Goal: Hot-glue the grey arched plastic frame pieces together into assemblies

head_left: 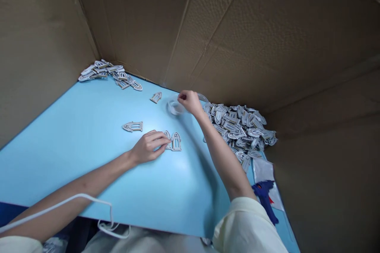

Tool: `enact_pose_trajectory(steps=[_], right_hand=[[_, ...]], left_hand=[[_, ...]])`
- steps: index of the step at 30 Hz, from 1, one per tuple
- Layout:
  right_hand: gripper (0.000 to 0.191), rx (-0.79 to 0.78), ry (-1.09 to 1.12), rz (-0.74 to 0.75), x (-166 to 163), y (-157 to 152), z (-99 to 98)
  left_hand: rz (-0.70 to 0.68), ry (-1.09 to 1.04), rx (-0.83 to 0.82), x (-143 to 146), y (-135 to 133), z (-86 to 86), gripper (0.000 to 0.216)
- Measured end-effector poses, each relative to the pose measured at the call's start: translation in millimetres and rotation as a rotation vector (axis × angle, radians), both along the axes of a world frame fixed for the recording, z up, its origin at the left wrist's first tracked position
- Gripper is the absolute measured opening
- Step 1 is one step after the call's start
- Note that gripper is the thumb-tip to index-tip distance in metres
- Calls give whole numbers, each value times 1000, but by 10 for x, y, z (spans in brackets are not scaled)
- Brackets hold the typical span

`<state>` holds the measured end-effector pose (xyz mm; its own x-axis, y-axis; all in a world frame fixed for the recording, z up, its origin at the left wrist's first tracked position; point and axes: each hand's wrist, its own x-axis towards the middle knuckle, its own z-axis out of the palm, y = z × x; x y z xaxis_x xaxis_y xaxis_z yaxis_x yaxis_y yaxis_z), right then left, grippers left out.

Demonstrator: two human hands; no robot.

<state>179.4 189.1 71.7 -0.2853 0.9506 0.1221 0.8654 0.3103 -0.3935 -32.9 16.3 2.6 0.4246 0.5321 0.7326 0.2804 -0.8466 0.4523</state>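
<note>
My left hand (152, 145) rests low over the table, its thumb and fingertips closed on the edge of a small white arched window piece (167, 134), which they partly cover. Touching or nearly touching that piece on its right is a second arched window piece (176, 142), lying flat. Above a clear plastic tub (174, 107) is my right hand (190, 101), its fingers pinched together. Whatever those fingers hold, if anything, is too small to make out. Two more loose pieces lie nearby, one to the left (133, 126) and one farther back (156, 97).
A large heap of window pieces (237, 126) lies on the right, and a smaller pile (102, 70) fills the far left corner. Near the right edge, a blue glue gun (265, 197) lies by a plastic bag (263, 169). Cardboard walls (142, 19) enclose the blue table (103, 106). A white cable (80, 195) crosses my left forearm.
</note>
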Motion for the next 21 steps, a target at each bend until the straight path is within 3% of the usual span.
enact_pose_trajectory(steps=[6,21], right_hand=[[9,-5,218,-62,169,-42,-102],[18,6,400,-153,222,-173,-133]], left_hand=[[65,-142,-210,17,8,-63,21],[116,-172,-326,14,40,-59,18]])
